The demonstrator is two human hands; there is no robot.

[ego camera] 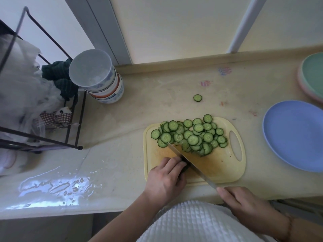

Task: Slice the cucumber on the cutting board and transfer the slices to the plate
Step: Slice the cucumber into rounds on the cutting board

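A yellow cutting board lies on the counter with a heap of cucumber slices on its far half. My left hand presses down on the short dark cucumber end, which is mostly hidden under my fingers. My right hand grips the handle of a knife; its blade runs diagonally across the board, right beside my left fingertips, with the tip at the slice heap. One stray slice lies on the counter beyond the board. The blue plate sits to the right, with nothing on it.
A stack of green and pink plates sits at the far right. A stack of bowls stands at the back left beside a black wire rack holding cloths and bags. Water is pooled on the counter at the front left.
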